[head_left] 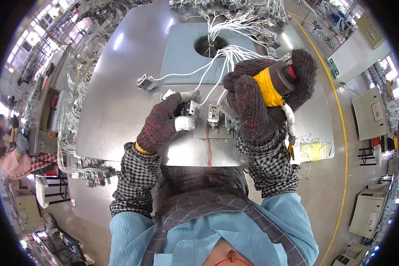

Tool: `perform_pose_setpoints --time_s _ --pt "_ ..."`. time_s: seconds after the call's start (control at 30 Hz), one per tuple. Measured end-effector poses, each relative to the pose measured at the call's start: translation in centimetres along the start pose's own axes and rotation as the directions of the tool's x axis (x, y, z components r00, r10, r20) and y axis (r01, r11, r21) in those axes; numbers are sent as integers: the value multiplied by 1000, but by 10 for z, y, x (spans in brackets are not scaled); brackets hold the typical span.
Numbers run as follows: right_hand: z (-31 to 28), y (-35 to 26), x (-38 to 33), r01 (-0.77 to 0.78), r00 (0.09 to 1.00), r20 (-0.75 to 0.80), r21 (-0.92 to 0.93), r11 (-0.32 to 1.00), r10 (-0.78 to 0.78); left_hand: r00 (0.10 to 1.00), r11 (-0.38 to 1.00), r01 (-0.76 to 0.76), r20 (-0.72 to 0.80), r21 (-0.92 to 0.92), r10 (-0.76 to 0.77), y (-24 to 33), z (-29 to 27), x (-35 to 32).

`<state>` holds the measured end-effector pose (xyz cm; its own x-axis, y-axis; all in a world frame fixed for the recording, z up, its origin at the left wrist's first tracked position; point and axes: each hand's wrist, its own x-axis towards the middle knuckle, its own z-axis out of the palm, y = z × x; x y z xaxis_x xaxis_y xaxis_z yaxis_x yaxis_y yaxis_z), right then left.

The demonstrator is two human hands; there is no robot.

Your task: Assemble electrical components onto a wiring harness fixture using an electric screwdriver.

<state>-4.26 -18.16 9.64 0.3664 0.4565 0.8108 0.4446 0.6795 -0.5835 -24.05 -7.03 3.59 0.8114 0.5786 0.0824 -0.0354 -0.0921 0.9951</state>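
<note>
My left hand (pixel 161 122), in a dark red-and-black knit glove with white-wrapped fingertips, is closed on a small metal box (pixel 193 108). White cables (pixel 228 55) fan out nearby from a round hole (pixel 209 46). In my right hand (pixel 257 108), also gloved, is a dark corded power tool (pixel 270 84) with yellow tape around its body; its exact kind I cannot make out. The tool's front end points down and left, beside a small metal fixture (pixel 213 116) between my hands. Another small metal box (pixel 145 82) on a white cable lies beyond my left hand.
The metal table (pixel 115 106) carries a blue-grey plate (pixel 175 48) around the hole. More cabled metal boxes (pixel 257 22) crowd its far edge. Bundles of white cables (pixel 82 84) hang at the left. A person (pixel 17 159) is at the far left. A yellow line (pixel 342 128) crosses the floor at right.
</note>
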Motion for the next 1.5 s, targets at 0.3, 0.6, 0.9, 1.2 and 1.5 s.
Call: perform_pose_setpoints --time_s 0.3,0.6,0.9,1.2,1.5 --pt "-20 8 19 -146 942 -246 315 938 229 998 976 -63 11 209 62 12 30 17" --pt "-6 -4 19 -46 962 -242 305 951 125 995 719 -74 94 691 12 29 31 23" --pt "2 9 -6 -129 990 -46 94 987 134 998 655 -44 64 755 -7 41 34 18" --pt "5 -5 -8 -202 971 -121 56 978 208 949 311 121 -202 943 242 6 10 -1" --pt "2 12 1 -45 997 -61 93 995 51 990 750 78 -139 657 19 -2 -16 4"
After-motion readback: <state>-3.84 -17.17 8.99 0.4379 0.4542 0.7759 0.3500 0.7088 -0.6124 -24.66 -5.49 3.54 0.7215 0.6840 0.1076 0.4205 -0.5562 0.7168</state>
